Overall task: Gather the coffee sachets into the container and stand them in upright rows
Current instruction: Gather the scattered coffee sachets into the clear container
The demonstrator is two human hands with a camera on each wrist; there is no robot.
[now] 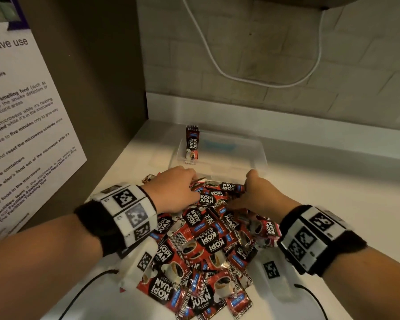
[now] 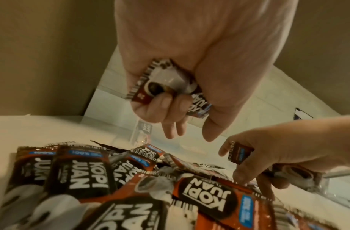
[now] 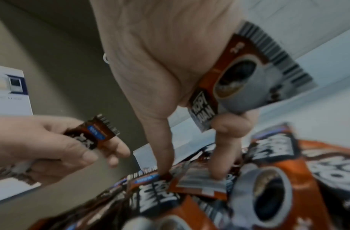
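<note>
A loose pile of red-and-black coffee sachets [image 1: 206,245] lies on the white counter in front of me. Behind it stands a clear plastic container [image 1: 252,153], with a few sachets upright [image 1: 192,144] at its left end. My left hand [image 1: 183,183] is at the pile's far left edge. Its curled fingers grip a sachet [image 2: 166,84] against the palm, with thumb and forefinger pointing down. My right hand [image 1: 252,188] holds another sachet [image 3: 239,77] in the palm. Its thumb and forefinger [image 3: 219,168] press on a sachet [image 3: 197,182] in the pile.
A brown cabinet side with a paper notice [image 1: 21,112] walls off the left. A white cable [image 1: 263,82] hangs on the tiled back wall. One stray sachet [image 1: 148,177] lies left of my left hand. Bare counter [image 1: 333,185] stretches to the right.
</note>
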